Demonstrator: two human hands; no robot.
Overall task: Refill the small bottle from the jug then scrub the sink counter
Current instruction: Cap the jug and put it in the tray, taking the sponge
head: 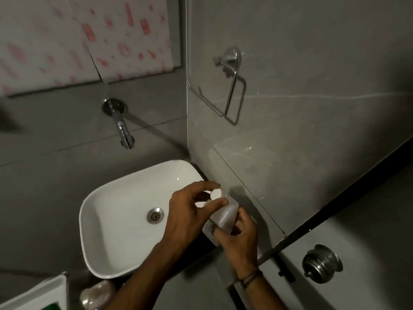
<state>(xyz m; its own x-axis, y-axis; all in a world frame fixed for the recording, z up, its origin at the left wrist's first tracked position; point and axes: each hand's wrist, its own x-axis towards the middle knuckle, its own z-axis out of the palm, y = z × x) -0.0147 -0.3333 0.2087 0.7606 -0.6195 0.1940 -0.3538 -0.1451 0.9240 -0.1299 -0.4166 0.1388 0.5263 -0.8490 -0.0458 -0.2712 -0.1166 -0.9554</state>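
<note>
A small white bottle [224, 214] is held tilted over the right rim of the white sink basin [107, 220]. My right hand [240, 239] grips the bottle's lower body from below. My left hand [190, 211] has its thumb and fingers pinched on the round white cap [216, 194] at the bottle's top. No jug can be identified in view. The dark counter [192, 280] lies under my forearms, in front of the basin.
A chrome wall tap [125, 133] hangs above the basin, whose drain [155, 215] is at its centre. A towel ring [232, 86] is on the right wall, a round metal knob [321, 264] lower right. A white container [38, 294] and a pale lump [98, 294] sit bottom left.
</note>
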